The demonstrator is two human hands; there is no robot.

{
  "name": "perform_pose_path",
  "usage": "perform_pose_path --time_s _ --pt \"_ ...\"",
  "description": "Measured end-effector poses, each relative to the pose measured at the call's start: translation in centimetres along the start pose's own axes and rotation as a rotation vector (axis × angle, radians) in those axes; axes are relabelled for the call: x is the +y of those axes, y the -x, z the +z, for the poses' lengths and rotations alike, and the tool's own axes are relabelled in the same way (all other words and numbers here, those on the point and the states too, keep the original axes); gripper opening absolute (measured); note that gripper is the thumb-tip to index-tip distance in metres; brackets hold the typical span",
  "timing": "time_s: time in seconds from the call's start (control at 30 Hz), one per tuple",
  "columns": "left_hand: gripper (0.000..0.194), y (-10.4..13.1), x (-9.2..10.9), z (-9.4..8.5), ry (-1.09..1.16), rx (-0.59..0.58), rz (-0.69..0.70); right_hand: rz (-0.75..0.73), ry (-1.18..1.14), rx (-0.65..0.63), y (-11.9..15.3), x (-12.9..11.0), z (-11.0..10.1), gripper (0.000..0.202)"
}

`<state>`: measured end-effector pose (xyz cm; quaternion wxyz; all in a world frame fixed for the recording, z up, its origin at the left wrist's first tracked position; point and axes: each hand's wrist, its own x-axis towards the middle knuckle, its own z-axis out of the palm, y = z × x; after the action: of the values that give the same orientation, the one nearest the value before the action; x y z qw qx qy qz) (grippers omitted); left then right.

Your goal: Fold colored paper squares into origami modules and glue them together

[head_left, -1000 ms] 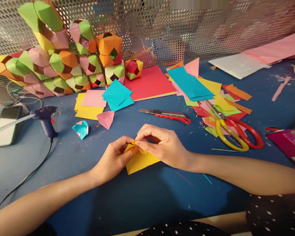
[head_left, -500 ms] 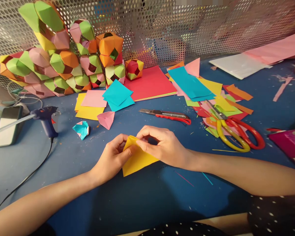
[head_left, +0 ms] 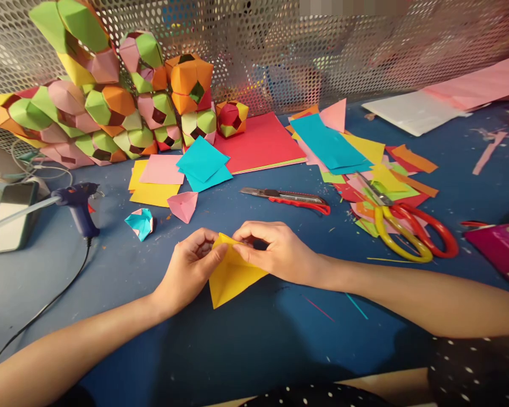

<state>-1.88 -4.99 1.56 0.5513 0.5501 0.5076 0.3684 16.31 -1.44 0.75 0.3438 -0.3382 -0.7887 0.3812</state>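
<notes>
A piece of yellow paper (head_left: 235, 277) with creases is held between both hands above the blue table. My left hand (head_left: 190, 268) pinches its upper left edge between thumb and fingers. At its top right, my right hand (head_left: 275, 249) grips the edge the same way. One corner of the paper points down toward me. Beyond my hands lies a cutter knife (head_left: 288, 198) with a red handle. A pink folded piece (head_left: 183, 206) and a small blue and pink folded piece (head_left: 140, 224) rest to the upper left.
Folded paper balls (head_left: 110, 107) are stacked against the perforated metal screen. A glue gun (head_left: 81, 209) and a phone (head_left: 12, 215) lie at left. Scissors (head_left: 411, 229) rest on paper scraps at right. Blue squares (head_left: 203, 164) and a red sheet (head_left: 263, 141) lie behind.
My left hand has shifted slightly left with its thumb higher on the paper. The yellow paper has bent, and a crease now shows across it.
</notes>
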Motion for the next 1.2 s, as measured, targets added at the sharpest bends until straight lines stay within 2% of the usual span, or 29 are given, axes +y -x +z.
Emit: perform_pose_path --time_s 0.27,0.63,0.7,0.87,1.07,1.2 --pt "0.014 -0.08 -0.01 -0.02 0.009 -0.013 0.0 -0.003 0.002 -0.005 0.01 0.13 -0.07 0.007" --pt "0.016 -0.11 -0.32 -0.29 -0.031 0.068 0.024 0.005 -0.01 -0.038 -0.02 0.05 -0.05 0.008" --pt "0.016 -0.17 -0.26 -0.27 -0.013 0.05 0.021 -0.012 -0.005 -0.024 -0.02 0.08 -0.07 0.008" --pt "0.014 -0.3 -0.22 -0.14 0.023 -0.082 -0.019 -0.003 0.022 0.028 -0.08 0.22 -0.15 0.008" --pt "0.014 -0.2 0.05 -0.08 -0.233 -0.063 0.024 0.022 -0.015 -0.04 -0.1 0.38 0.24 0.002" --pt "0.014 -0.02 0.33 -0.1 -0.177 -0.103 0.009 0.019 0.036 0.013 -0.01 0.38 0.21 0.007"
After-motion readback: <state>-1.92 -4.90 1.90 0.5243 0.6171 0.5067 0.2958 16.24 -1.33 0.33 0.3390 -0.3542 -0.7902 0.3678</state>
